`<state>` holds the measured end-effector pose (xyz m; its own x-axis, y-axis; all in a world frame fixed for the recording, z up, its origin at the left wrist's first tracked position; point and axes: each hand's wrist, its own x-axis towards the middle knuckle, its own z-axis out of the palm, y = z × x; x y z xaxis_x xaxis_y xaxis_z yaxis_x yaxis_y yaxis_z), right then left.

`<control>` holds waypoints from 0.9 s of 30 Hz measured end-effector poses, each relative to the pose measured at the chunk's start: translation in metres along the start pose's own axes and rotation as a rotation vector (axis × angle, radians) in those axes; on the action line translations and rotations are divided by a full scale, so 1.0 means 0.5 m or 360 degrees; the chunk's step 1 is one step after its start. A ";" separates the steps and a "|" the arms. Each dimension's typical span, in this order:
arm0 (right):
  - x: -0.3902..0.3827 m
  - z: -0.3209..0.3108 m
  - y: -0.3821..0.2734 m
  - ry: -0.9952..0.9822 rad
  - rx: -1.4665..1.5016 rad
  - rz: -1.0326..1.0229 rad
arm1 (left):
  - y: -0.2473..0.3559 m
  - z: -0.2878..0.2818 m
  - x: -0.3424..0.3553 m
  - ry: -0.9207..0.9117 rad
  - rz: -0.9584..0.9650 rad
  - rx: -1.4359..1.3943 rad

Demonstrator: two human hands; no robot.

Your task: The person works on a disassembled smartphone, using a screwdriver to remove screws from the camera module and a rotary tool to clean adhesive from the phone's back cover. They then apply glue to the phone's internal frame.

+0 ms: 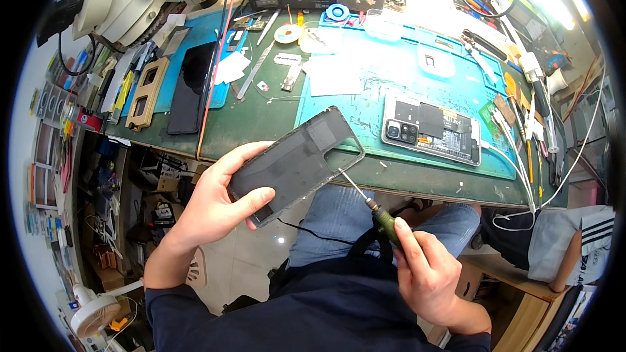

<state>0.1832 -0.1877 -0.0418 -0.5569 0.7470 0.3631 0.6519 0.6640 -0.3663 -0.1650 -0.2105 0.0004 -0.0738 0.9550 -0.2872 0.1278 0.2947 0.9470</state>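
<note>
The left fingers clamp the cover at the bench front, long axis rising rightward, and the right fingers grip a tool perhaps touching the cover's near edge.

head camera | fisheye | from wearer's head | facing down | near workbench

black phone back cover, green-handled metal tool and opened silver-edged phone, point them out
Black phone back cover (291, 171), head view: middle of its flat face.
Green-handled metal tool (372, 206), head view: collar between shaft and handle.
Opened silver-edged phone (432, 120), head view: black panel near its middle.
</note>
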 end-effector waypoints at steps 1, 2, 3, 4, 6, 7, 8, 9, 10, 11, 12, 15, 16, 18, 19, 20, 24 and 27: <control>0.000 0.001 0.001 0.0013 -0.0008 0.0019 | 0.000 0.000 0.001 -0.0005 -0.0001 0.0002; 0.000 0.001 0.001 0.0025 -0.0013 0.0035 | 0.001 0.000 0.000 -0.0006 -0.0004 0.0004; 0.001 -0.001 0.000 0.0011 0.0003 0.0030 | 0.002 0.000 0.000 -0.0007 -0.0006 0.0006; 0.002 -0.003 -0.002 -0.0003 0.0019 0.0024 | 0.003 0.000 0.000 -0.0009 -0.0004 0.0008; 0.003 -0.004 -0.009 -0.0027 0.0037 0.0014 | 0.003 -0.001 0.000 -0.0014 -0.0002 0.0013; 0.003 -0.003 -0.013 -0.0037 0.0040 0.0007 | 0.002 -0.001 0.000 -0.0013 -0.0001 0.0017; 0.002 -0.003 -0.015 -0.0046 0.0042 0.0001 | 0.001 -0.001 0.001 -0.0014 0.0001 0.0021; 0.002 -0.003 -0.014 -0.0039 0.0044 0.0000 | 0.000 0.000 0.001 -0.0014 0.0004 0.0024; 0.002 -0.003 -0.012 -0.0031 0.0048 -0.0002 | 0.001 0.000 0.001 -0.0016 0.0003 0.0022; 0.002 -0.001 -0.011 -0.0023 0.0051 -0.0004 | 0.001 0.001 0.002 -0.0016 0.0003 0.0020; 0.002 0.000 -0.011 -0.0022 0.0059 -0.0002 | 0.001 0.001 0.002 -0.0016 0.0002 0.0018; -0.001 0.004 -0.012 -0.0017 0.0079 0.0002 | -0.001 0.001 0.002 -0.0021 0.0009 0.0005; -0.002 0.006 -0.012 -0.0014 0.0083 0.0002 | -0.001 0.001 0.002 -0.0023 0.0009 0.0000; -0.005 0.005 -0.015 -0.0031 0.0096 -0.0008 | -0.003 0.001 0.003 -0.0027 0.0008 -0.0012; -0.006 0.003 -0.018 -0.0051 0.0105 -0.0019 | -0.005 0.002 0.004 -0.0024 0.0015 -0.0025; -0.008 0.003 -0.020 -0.0071 0.0118 -0.0029 | -0.007 0.005 0.005 -0.0020 0.0020 -0.0035; -0.011 0.016 -0.018 0.0020 0.0147 -0.0003 | -0.005 0.006 0.007 -0.0016 0.0032 -0.0028; -0.008 0.018 -0.013 0.0021 0.0129 0.0073 | -0.002 0.010 0.007 0.0005 0.0035 -0.0024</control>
<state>0.1764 -0.1947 -0.0486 -0.5202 0.7764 0.3557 0.6322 0.6302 -0.4507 -0.1603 -0.2073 -0.0021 -0.0745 0.9611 -0.2658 0.1145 0.2730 0.9552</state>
